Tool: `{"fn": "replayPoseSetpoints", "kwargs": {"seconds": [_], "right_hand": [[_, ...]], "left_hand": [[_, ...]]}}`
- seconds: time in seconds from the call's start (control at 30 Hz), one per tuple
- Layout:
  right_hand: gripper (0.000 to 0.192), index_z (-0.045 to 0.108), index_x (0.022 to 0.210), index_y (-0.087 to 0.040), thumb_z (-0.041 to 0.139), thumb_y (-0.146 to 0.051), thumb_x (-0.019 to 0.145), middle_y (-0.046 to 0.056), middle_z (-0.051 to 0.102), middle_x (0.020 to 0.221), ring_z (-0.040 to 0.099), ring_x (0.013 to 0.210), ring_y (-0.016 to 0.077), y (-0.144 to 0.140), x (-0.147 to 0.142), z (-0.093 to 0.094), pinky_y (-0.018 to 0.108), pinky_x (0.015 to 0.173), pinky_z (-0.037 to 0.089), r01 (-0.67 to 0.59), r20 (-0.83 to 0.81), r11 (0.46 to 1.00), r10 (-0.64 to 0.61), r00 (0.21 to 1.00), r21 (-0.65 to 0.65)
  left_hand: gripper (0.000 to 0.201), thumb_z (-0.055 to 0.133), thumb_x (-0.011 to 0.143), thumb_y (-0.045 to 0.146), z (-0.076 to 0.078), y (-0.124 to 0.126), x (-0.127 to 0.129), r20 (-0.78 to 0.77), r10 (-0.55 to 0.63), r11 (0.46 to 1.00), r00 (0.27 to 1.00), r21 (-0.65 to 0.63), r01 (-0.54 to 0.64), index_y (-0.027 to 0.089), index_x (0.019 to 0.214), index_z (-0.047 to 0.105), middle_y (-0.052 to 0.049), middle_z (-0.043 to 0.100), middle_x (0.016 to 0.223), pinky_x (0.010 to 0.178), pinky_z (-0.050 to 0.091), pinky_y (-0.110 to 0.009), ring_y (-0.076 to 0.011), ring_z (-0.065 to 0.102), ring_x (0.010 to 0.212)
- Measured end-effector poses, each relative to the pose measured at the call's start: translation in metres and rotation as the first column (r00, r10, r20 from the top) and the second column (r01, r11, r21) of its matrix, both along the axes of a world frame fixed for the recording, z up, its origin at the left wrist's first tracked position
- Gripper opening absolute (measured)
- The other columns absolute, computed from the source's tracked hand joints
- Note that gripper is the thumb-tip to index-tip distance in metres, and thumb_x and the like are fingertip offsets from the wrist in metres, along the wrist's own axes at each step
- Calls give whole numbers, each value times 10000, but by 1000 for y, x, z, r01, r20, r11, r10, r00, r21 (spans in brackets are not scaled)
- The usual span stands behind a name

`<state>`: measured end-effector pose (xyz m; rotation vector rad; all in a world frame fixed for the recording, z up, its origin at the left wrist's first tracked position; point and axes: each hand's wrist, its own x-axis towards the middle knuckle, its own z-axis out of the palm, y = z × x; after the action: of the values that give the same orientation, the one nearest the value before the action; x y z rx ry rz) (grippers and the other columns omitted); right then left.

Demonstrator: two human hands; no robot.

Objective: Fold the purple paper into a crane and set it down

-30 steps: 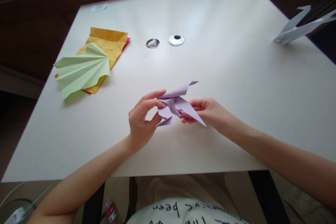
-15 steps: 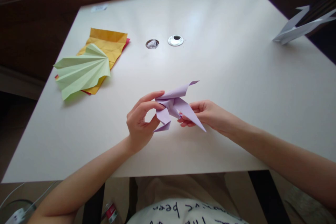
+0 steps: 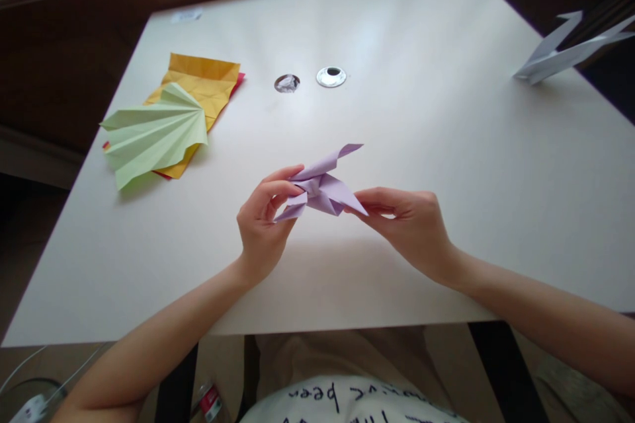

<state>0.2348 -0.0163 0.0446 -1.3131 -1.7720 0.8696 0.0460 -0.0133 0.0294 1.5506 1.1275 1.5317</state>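
Pinching the lilac origami piece (image 3: 322,186) from both sides, I am holding it just above the white table (image 3: 446,145), near the front edge and roughly midway across. Starting far out to the left of the grip, I am seeing a pale green pleated fan (image 3: 153,133) lying on a yellow sheet (image 3: 208,82), with a red sheet's edge peeking out beneath them. Coming inward, my left hand (image 3: 262,221) is closing thumb and forefinger on the piece's left flaps, the other fingers curling loosely underneath. Between the hands the folded paper is spreading out, one long point sticking up and away from me. My right hand (image 3: 409,225) is nipping the lower right point between thumb and fingertips. Beyond the grip, two round holes (image 3: 331,76) are sitting in the tabletop. Far off to the right, a white folded paper shape (image 3: 555,56) is resting at the table's edge.
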Motion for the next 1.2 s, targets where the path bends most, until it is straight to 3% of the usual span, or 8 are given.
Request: {"fn": "replayPoseSetpoints", "kwargs": {"seconds": [0.17, 0.33, 0.57, 0.7, 0.9, 1.2], "right_hand": [[214, 690, 900, -266, 551, -123, 824, -20, 728, 876, 690, 772, 145, -2, 3, 0, 244, 666, 559, -127, 198, 933, 61, 978, 337], [257, 666, 990, -260, 536, -105, 831, -1, 713, 960, 684, 860, 146, -1, 9, 4, 237, 728, 564, -272, 334, 824, 108, 936, 497], [232, 665, 936, -257, 568, -87, 811, -10, 728, 899, 691, 798, 126, 6, 11, 3, 210, 681, 568, -215, 251, 815, 89, 964, 537], [194, 676, 881, -220, 596, -70, 788, 10, 735, 831, 694, 744, 122, 11, 11, 2, 193, 655, 564, -152, 181, 822, 61, 982, 549], [190, 682, 866, -229, 607, -77, 782, 7, 734, 828, 694, 741, 135, 14, 13, 3, 217, 648, 565, -113, 141, 835, 43, 989, 539], [211, 682, 876, -245, 612, -72, 777, 3, 733, 844, 696, 762, 139, 19, 17, 3, 210, 631, 576, -120, 126, 809, 58, 990, 575]], "left_hand": [[47, 640, 786, 224, 1, 5, 2, 162, -4, 981, 987, -192, 36, 189, 816, 643, -45, 652, 1055, 813, 498, -291, -182, 613, 982], [225, 671, 757, 315, -2, 10, 0, 203, 9, 917, 979, -392, 73, 192, 946, 674, -51, 670, 1021, 832, 481, -294, -181, 613, 947], [251, 673, 750, 363, -4, 17, -8, 347, -110, 740, 932, -597, 309, 178, 919, 673, -30, 671, 933, 829, 465, -282, -153, 606, 884], [265, 643, 775, 379, -3, 20, -11, 401, -203, 634, 893, -641, 432, 175, 944, 654, -40, 665, 974, 834, 453, -286, -172, 594, 948], [355, 732, 699, 281, 1, 21, -14, 363, -346, 586, 865, -636, 502, 204, 1019, 601, -31, 658, 993, 825, 429, -276, -176, 588, 963], [433, 768, 649, 215, 0, 20, -14, 347, -423, 572, 837, -614, 544, 203, 1033, 568, -44, 667, 993, 828, 451, -319, -197, 618, 939]]}}
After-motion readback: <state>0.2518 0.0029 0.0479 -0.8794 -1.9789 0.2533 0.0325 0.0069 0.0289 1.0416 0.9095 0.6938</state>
